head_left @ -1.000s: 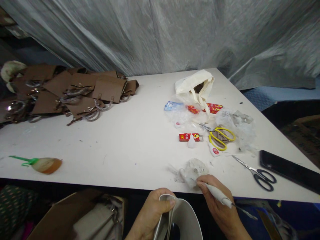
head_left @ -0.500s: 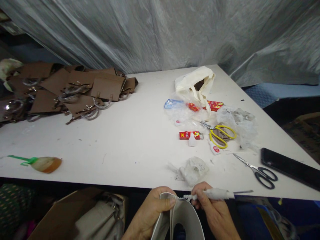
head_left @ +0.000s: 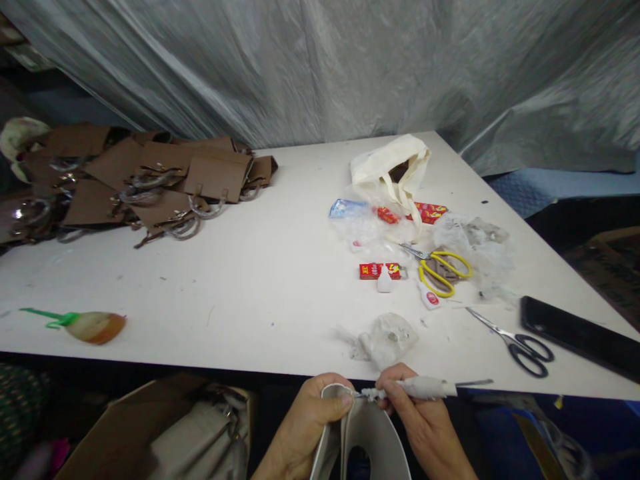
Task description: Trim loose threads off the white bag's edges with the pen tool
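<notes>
My left hand [head_left: 315,417] pinches the top edge of a pale grey bag [head_left: 377,427] between thumb and fingers. The bag is bent into a loop just below the table's front edge, and its lower part runs out of view. In my right hand [head_left: 417,417] is a slim awl-like tool [head_left: 427,387] with a white wrapped handle; a thin metal rod sticks out of its right end. The tool's left tip meets the bag's edge beside my left thumb. Right behind my hands, a crumpled clear plastic bag [head_left: 390,339] lies on the table.
Brown handbags [head_left: 215,175] are heaped at the left, with a green-capped glue bottle [head_left: 97,327] nearer me. Yellow-handled scissors [head_left: 445,272], black-handled scissors [head_left: 530,350], a black phone-like slab [head_left: 575,337] and a cream cloth bag [head_left: 390,160] lie right. A cardboard box [head_left: 110,427] stands below.
My right hand and the tool have shifted slightly left, bringing the tool's tip closer to my left thumb at the bag's edge. My left hand keeps its pinch.
</notes>
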`<state>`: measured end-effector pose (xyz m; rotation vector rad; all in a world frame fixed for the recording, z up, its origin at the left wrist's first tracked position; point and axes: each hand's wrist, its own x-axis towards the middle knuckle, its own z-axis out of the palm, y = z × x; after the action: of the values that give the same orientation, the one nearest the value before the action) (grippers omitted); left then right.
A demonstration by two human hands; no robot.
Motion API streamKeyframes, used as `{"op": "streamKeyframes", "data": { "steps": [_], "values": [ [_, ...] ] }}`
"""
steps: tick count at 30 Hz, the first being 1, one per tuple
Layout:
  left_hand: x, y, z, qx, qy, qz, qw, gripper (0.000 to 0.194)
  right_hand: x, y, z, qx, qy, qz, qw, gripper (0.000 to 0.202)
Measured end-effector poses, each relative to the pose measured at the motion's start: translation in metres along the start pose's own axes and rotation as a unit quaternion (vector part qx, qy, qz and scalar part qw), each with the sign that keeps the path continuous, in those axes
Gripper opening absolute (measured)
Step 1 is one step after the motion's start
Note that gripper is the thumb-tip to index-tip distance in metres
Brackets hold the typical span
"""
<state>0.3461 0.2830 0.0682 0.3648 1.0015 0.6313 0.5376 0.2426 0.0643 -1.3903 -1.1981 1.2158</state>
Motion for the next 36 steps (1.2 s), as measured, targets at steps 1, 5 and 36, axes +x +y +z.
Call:
{"op": "streamKeyframes", "data": {
  "steps": [1,5,36],
  "values": [
    [0.0,0.0,0.0,-0.002,0.003,0.001,1.0,0.032,0.0,-0.001,0.0,-0.013,-0.002,-0.009,1.0,0.041],
    [0.001,-0.001,0.0,-0.013,0.006,0.003,1.0,0.03,-0.001,-0.001,-0.004,-0.078,-0.028,-0.11,0.99,0.039],
    [-0.131,0.068,-0.03,0.048,0.29,0.267,0.918,0.048,-0.048,-0.04,-0.005,-0.066,0.177,-0.111,0.976,0.029]
  ]
}}
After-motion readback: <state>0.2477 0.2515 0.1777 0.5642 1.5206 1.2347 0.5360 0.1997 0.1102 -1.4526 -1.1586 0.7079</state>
